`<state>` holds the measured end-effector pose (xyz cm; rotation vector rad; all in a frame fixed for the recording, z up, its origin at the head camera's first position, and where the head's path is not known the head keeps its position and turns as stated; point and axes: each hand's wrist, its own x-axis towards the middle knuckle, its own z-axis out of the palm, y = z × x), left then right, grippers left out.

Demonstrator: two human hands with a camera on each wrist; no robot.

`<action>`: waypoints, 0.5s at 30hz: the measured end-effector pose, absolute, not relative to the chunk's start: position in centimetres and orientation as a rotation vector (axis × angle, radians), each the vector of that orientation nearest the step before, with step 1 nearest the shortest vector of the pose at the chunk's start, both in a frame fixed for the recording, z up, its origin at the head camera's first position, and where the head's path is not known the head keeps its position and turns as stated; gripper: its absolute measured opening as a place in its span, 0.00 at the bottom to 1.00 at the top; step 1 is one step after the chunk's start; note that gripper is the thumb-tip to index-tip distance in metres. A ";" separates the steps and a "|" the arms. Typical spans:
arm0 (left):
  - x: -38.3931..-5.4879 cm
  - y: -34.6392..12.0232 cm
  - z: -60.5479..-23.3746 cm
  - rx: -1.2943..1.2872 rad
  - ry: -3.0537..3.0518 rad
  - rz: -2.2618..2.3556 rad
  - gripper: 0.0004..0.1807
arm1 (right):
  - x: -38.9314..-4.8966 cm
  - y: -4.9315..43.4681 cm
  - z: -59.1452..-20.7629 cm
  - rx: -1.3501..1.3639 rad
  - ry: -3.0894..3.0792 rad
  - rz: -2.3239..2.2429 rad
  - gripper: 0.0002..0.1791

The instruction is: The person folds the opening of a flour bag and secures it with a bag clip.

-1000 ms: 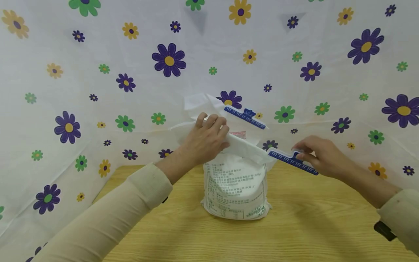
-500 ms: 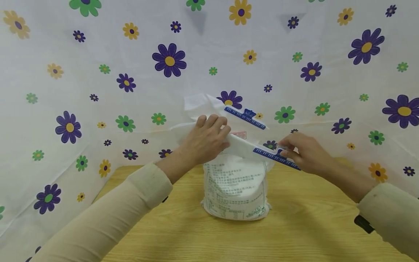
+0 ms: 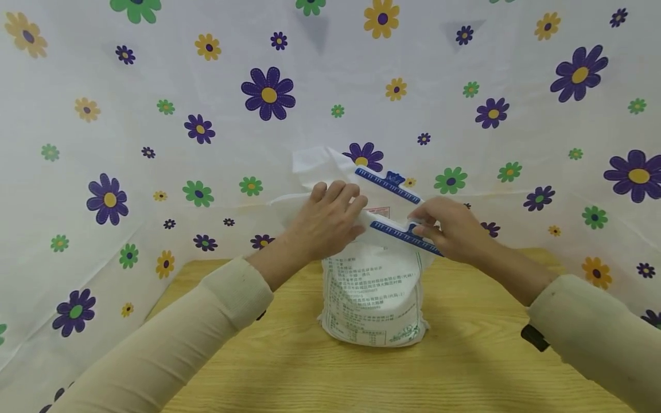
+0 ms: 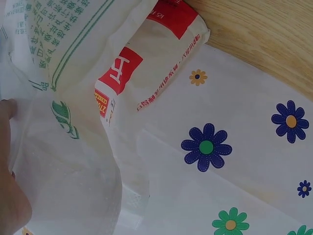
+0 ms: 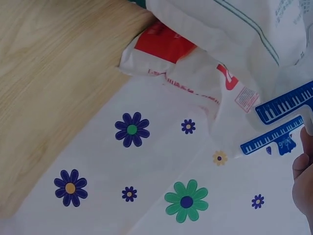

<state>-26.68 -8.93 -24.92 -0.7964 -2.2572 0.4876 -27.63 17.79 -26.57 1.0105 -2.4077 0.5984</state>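
A white bag with green print [image 3: 369, 298] stands upright on the table, its top folded over. My left hand [image 3: 326, 223] grips the folded top, fingers curled over the edge. In the left wrist view, part of that hand [image 4: 12, 196] shows at the left border. My right hand [image 3: 454, 229] pinches a blue ruler-marked bag clip [image 3: 395, 232] by its handle. The clip lies along the fold, right of my left hand; whether the fold is between its jaws I cannot tell. Behind, a second white bag with red print [image 5: 164, 44] carries a matching blue clip [image 3: 387, 184].
A wooden table [image 3: 268, 367] lies under the bags. A white cloth with flower print [image 3: 206, 86] hangs at the back and sides, close behind the rear bag. The rear bag's clip sits just above my right hand.
My right hand has moved left with the bag clip, from the bag's right corner to along the folded top near my left hand. The left hand has stayed in place.
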 end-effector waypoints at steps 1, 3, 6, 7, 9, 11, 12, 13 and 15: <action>-26.7 -8.9 -24.9 -0.794 -2.255 0.491 0.28 | -27.7 17.4 -26.4 1.009 -2.403 0.610 0.10; -26.7 -8.9 -24.9 -0.792 -2.250 0.496 0.29 | -27.8 16.5 -26.2 1.025 -2.386 0.648 0.10; -26.6 -8.9 -24.8 -0.789 -2.247 0.495 0.29 | -28.0 15.5 -25.7 1.049 -2.368 0.686 0.10; -26.6 -8.9 -24.8 -0.785 -2.240 0.494 0.30 | -28.1 15.3 -25.6 1.052 -2.371 0.692 0.11; -26.7 -9.0 -24.8 -0.779 -2.220 0.482 0.30 | -28.4 15.1 -25.5 1.042 -2.392 0.694 0.12; -26.7 -9.2 -24.9 -0.763 -2.192 0.465 0.32 | -28.7 15.2 -25.6 1.018 -2.420 0.691 0.15; -26.7 -9.3 -24.9 -0.754 -2.173 0.455 0.32 | -28.9 15.3 -25.7 1.002 -2.431 0.694 0.16; -26.8 -9.4 -24.9 -0.744 -2.155 0.443 0.33 | -29.1 15.5 -25.8 0.982 -2.436 0.697 0.18; -26.7 -9.8 -25.0 -0.727 -2.135 0.410 0.33 | -29.3 15.9 -26.0 0.947 -2.431 0.703 0.20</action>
